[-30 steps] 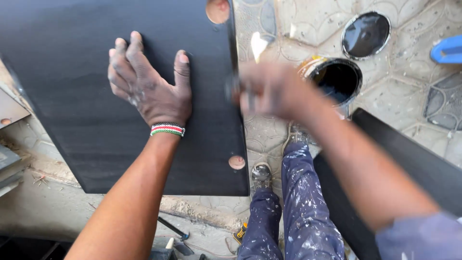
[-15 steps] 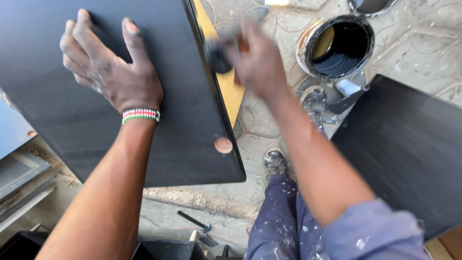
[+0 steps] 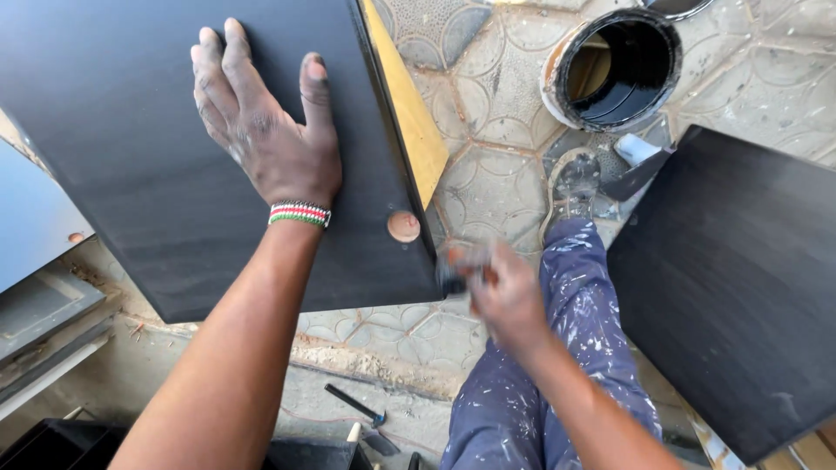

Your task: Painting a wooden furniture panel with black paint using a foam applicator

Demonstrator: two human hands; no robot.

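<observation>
The black board (image 3: 174, 174) lay tilted across the upper left of the view, propped above the patterned floor (image 3: 488, 174), with its near edge hanging over a rough concrete step. It looked like a stiff, flat panel, painted dark on its face, with a bare yellow-brown edge (image 3: 409, 113) showing along the right side and a round pale recess (image 3: 403, 226) near the lower corner. I judged it fairly heavy and rigid, not something that would bend, though the fresh-looking coat might smear (best gripped by the unpainted edge, I thought).

The left hand (image 3: 266, 130) rested flat on the board's face, fingers spread apart and pressing down, a beaded wristband (image 3: 299, 213) at the wrist. The right hand (image 3: 501, 292) was at the board's lower right corner, closed around a small dark tool that I took for a brush (image 3: 451, 278); it was blurred, so I could not be sure of the tool.

Beyond, an open tin of black paint (image 3: 614, 65) stood on the floor, near the person's paint-flecked shoe (image 3: 570, 183) and spattered blue trousers (image 3: 557, 383). A second black board (image 3: 740, 287) lay to the right, well apart from the first. A grey panel (image 3: 35, 218) sat at the far left, and a small hammer-like tool (image 3: 355, 406) lay on the ground below.
</observation>
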